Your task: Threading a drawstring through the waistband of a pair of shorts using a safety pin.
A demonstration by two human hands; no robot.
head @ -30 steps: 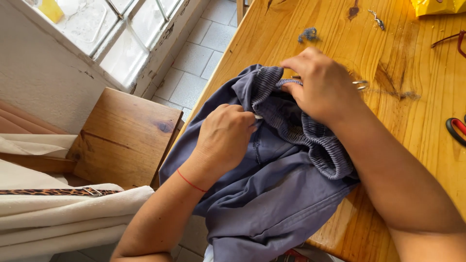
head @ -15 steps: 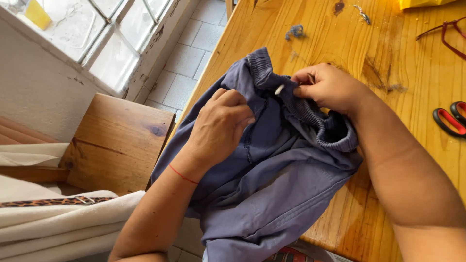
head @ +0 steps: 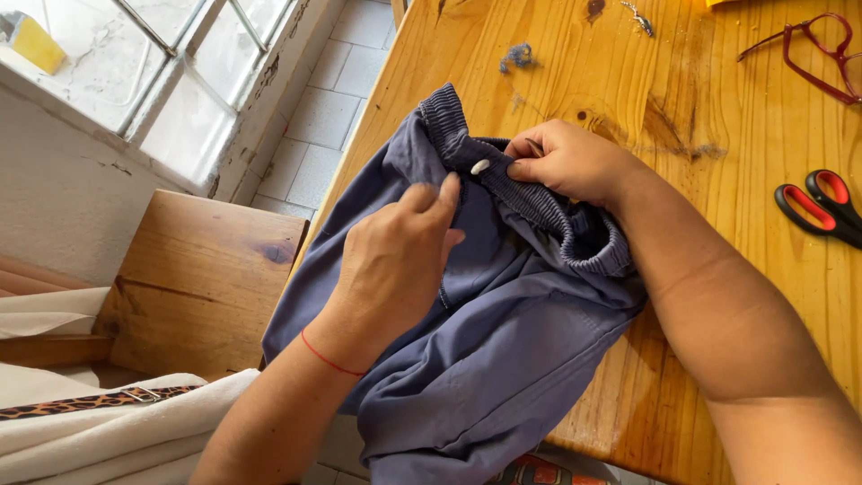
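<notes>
Blue-grey cloth, a soft garment (head: 503, 359) with a ribbed elastic waistband (head: 548, 211), is spread over the near edge of a varnished pine table (head: 718, 117), with its lower part hanging off the edge towards the tiled floor. The waistband is pinched by the right hand (head: 570, 162), whose grip is closed on the ribbed fabric, thumb and fingertips pressed together just beside a small white button (head: 480, 166) that shows at the band's edge. The left hand (head: 395, 260) is laid on the cloth just below the band, its fingers curled and its fingertips (head: 449, 190) raised close to the button; whether anything is held between those fingers cannot be told, since the palm side is hidden. A thin red thread is worn round the left wrist (head: 332, 359). Well apart to the right, red-and-black scissors (head: 822, 207) are seen lying flat on the table, and red-framed spectacles (head: 813, 54) are seen farther back near the top corner. A small tuft of blue lint (head: 518, 58) lies on the wood beyond the garment. To the left, below the table, a wooden stool (head: 197, 278) is placed under a barred window (head: 171, 81), and folded cream cloth (head: 99, 431) with a patterned strap lies in the lower left corner.
</notes>
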